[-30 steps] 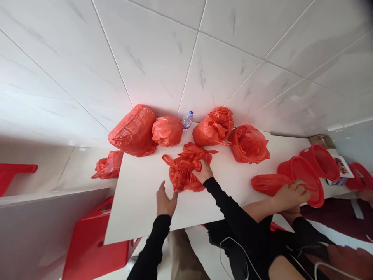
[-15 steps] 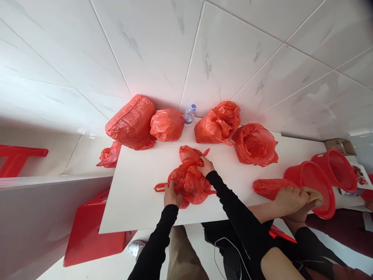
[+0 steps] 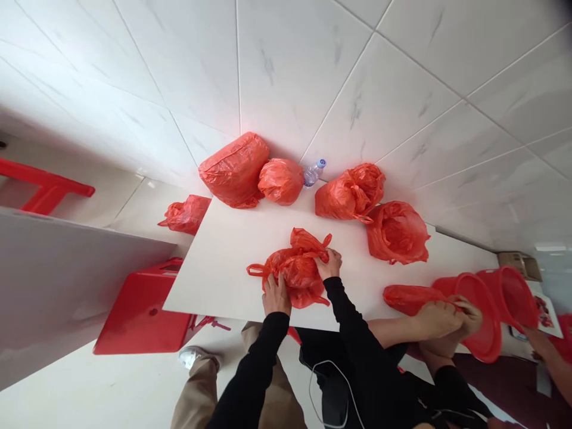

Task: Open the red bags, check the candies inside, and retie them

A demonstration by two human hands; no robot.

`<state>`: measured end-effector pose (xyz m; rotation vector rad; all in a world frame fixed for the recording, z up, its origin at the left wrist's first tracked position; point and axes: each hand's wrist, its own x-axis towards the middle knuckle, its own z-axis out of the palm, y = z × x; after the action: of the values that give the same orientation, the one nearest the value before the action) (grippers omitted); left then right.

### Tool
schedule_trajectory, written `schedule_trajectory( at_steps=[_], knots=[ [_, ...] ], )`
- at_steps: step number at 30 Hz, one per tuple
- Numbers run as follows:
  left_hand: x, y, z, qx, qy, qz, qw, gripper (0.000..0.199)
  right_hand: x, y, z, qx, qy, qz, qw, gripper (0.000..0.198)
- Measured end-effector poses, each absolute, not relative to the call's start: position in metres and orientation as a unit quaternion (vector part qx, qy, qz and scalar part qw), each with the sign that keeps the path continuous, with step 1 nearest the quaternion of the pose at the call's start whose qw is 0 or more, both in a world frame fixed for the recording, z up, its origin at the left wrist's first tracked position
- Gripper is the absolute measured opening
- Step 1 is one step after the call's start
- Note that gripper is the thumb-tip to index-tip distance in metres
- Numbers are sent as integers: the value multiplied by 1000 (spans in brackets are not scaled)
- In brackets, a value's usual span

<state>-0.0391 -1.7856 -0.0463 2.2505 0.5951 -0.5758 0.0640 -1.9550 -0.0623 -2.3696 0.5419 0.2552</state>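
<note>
A red plastic bag (image 3: 298, 269), crumpled and with its handle loops sticking out, lies on the white table (image 3: 214, 262) in front of me. My right hand (image 3: 329, 264) pinches its gathered plastic at the right side. On the near left part of the bag, my left hand (image 3: 276, 295) has its fingers curled into the plastic beside one handle loop. The bag's contents do not show through. Both forearms wear black sleeves.
Several filled red bags, among them an open one (image 3: 397, 232), and a water bottle (image 3: 313, 172) line the tiled wall. To the right, a co-worker's hands (image 3: 447, 319) hold a long red bag (image 3: 409, 298) beside a red basin (image 3: 478, 310). A red stool (image 3: 143, 313) stands left.
The view has turned, shifting the table's things. My right hand still grips the bag's right side; my left fingers have moved slightly over its near left part.
</note>
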Motion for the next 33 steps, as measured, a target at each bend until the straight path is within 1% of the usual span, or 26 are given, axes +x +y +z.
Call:
schedule_trajectory(
  at_steps=[2,4,6,9,11,14,17,21,24,27,29,33],
  knots=[
    [-36,-1774,-45,883,227,-220,348,47,65,-1963,-63,-912,210,110,334,34],
    [-39,-1759,-41,890,242,-208,325,48,63,-1966,-64,-905,206,134,347,34],
    [-48,-1749,-34,896,268,-192,298,54,56,-1965,-66,-895,208,152,364,34],
    [-65,-1749,-23,906,275,-177,270,70,40,-1955,-66,-886,214,150,383,35],
    [-73,-1757,-20,912,251,-182,267,72,29,-1946,-65,-887,202,146,389,39],
    [-75,-1761,-21,915,217,-198,278,56,19,-1935,-62,-892,176,159,384,43],
    [-73,-1746,-25,908,204,-207,302,41,20,-1929,-61,-892,157,183,383,38],
    [-92,-1703,-22,896,217,-192,336,34,18,-1924,-56,-878,144,191,414,33],
    [-134,-1662,-12,887,248,-158,355,32,-4,-1915,-43,-862,136,189,450,32],
    [-197,-1617,2,874,303,-111,364,28,-36,-1900,-23,-849,127,183,480,32],
    [-246,-1587,11,860,346,-79,366,25,-60,-1884,-8,-843,119,178,494,36],
    [-355,-1529,24,820,431,-23,376,30,-112,-1833,13,-839,99,184,503,44]
  ],
)
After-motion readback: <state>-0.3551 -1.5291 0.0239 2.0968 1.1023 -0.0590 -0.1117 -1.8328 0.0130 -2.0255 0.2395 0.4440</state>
